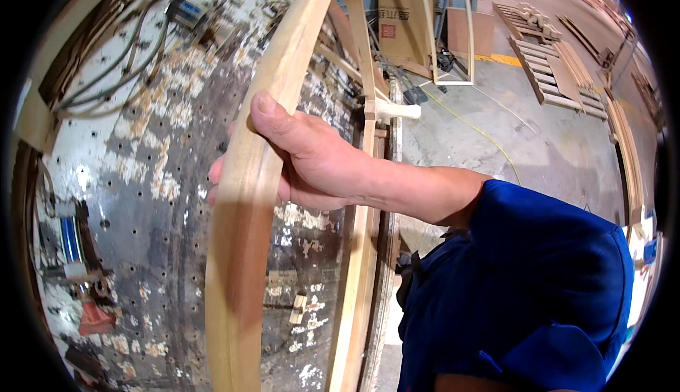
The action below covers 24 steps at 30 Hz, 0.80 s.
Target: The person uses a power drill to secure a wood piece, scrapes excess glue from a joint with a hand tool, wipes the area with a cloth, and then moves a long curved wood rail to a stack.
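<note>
My right hand (304,151) reaches in from the right and is closed round a long, curved piece of pale wood. Its thumb lies over the upper face, while the fingers pass underneath and their tips show past the far edge. The curved wooden piece (241,271) runs from the top of the view to the lower edge; its lower half is in shadow. Close to the hand are slimmer wooden bars of a frame (363,52), with a rounded wooden end (398,111) jutting right. I do not see my left hand.
Below the wood spreads a worn, perforated worktop (170,250) with flaking patches. On it are a blue-and-silver device (185,13) with cables, another blue device (70,240) with a red part (95,317), and a small wooden block (298,308). A slatted wooden rack (556,73) and a yellow cable (489,139) lie on the floor.
</note>
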Motion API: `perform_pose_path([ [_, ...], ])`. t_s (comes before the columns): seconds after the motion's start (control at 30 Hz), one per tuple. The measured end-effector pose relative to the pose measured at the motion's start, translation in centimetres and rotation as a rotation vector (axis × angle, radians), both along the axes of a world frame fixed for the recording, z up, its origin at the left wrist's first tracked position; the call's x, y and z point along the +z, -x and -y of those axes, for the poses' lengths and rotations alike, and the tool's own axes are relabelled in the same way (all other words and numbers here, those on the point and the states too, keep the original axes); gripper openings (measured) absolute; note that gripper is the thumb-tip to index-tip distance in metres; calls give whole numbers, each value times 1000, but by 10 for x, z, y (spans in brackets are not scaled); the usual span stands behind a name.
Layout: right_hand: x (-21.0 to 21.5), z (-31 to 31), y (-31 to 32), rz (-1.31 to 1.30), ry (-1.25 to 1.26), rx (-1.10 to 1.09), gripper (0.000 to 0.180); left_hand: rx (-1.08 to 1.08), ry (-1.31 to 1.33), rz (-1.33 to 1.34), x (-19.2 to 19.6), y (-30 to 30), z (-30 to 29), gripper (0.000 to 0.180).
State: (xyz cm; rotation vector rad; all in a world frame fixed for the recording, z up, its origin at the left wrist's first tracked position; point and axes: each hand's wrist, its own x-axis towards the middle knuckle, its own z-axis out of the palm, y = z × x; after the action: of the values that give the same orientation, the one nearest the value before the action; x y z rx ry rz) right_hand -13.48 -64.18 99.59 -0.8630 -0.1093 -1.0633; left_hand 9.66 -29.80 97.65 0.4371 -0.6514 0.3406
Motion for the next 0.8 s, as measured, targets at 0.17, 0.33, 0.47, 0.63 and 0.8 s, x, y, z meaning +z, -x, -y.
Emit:
perform_pose_path([
  [0.17,30,1,60,132,64,-74,60,-147,31,116,21,67,52,27],
  [0.33,50,-8,150,121,28,-174,72,-354,46,183,29,155,110,28],
  [0.47,44,7,227,127,61,-213,88,-500,39,233,30,242,151,28],
  [0.63,34,28,343,90,105,-247,85,-673,25,262,27,357,195,29],
  [0.8,26,48,448,137,-12,-352,69,-843,12,273,24,458,234,29],
])
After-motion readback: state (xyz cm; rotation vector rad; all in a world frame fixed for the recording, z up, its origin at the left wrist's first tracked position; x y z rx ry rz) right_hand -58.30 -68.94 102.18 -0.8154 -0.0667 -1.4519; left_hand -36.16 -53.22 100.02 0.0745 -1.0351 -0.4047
